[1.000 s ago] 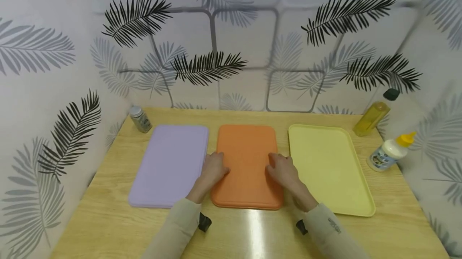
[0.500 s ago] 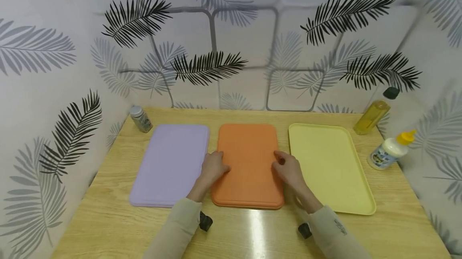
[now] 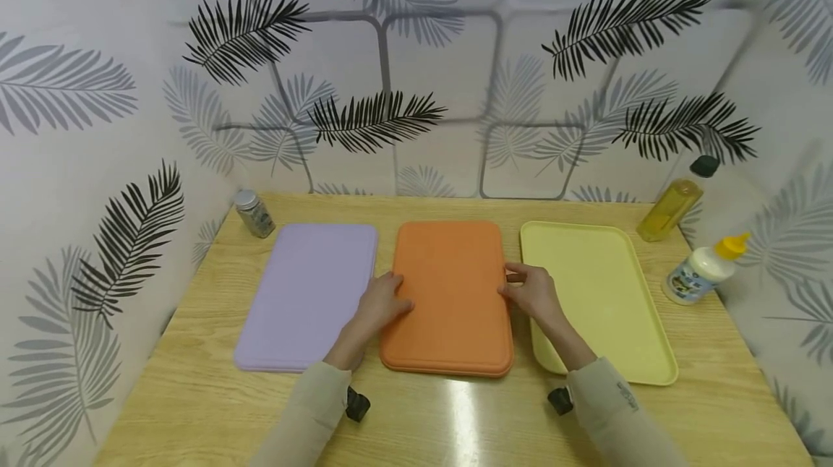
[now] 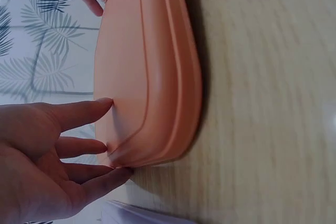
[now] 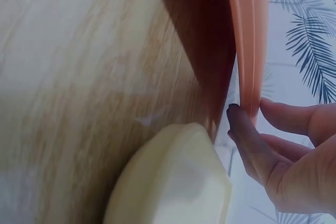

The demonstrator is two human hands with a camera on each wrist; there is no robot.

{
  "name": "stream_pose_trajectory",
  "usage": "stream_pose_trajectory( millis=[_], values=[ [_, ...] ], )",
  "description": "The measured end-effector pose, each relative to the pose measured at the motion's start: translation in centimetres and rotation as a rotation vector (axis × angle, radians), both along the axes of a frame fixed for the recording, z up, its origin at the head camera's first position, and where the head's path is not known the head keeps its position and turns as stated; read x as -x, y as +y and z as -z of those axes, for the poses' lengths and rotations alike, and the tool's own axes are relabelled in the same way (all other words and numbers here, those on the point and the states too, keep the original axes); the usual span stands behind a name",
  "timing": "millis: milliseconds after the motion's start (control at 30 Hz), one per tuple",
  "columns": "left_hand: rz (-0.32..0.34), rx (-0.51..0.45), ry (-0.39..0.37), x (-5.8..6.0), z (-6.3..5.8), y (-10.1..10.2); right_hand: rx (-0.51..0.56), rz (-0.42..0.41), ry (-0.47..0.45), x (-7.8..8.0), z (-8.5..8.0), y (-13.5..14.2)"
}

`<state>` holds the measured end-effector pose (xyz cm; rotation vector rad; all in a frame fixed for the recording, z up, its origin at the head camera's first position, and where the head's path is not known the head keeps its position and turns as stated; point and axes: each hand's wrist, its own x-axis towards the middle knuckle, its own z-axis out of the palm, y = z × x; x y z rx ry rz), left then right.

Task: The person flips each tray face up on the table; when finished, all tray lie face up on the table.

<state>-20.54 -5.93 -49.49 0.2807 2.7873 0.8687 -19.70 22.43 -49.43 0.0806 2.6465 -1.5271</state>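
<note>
In the middle of the table lies an orange tray (image 3: 449, 293), its flat underside up and its rim down. My left hand (image 3: 384, 299) rests at its left edge; the left wrist view shows the thumb (image 4: 86, 114) on the flat face and the fingers around the edge, fairly straight. My right hand (image 3: 535, 293) pinches the right edge between thumb and fingers (image 5: 252, 142). In the right wrist view that side is tilted up off the table, with a shadow beneath. Whether another tray is nested in it I cannot tell.
A purple tray (image 3: 309, 293) lies face down on the left, and a yellow tray (image 3: 599, 301) lies face up on the right, under my right forearm. A grey-lidded jar (image 3: 254, 214), an oil bottle (image 3: 673, 208) and a white glue bottle (image 3: 699, 275) stand near the walls.
My right hand has shifted right, from the orange tray's top to its right edge, which it now pinches and lifts slightly. My left hand has stayed nearly in place.
</note>
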Motion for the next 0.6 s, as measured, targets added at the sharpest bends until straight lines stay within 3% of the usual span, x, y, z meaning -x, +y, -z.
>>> stream_pose_trajectory(
  millis=[100, 233, 400, 600],
  values=[
    [0.028, -0.020, 0.001, -0.6, 0.2, -0.4, 0.013, -0.001, -0.008, 0.1, 0.1, 0.1],
    [0.041, -0.060, -0.008, -1.7, 0.1, -0.8, 0.120, -0.009, -0.034, 0.1, -0.4, 0.2],
    [0.078, -0.066, -0.010, -4.1, -0.3, -1.0, 0.250, -0.016, -0.095, 0.2, -0.9, 0.5],
    [0.169, -0.070, 0.006, -7.2, -0.4, -1.1, 0.247, -0.003, -0.133, 0.5, -1.7, 0.6]
  ],
)
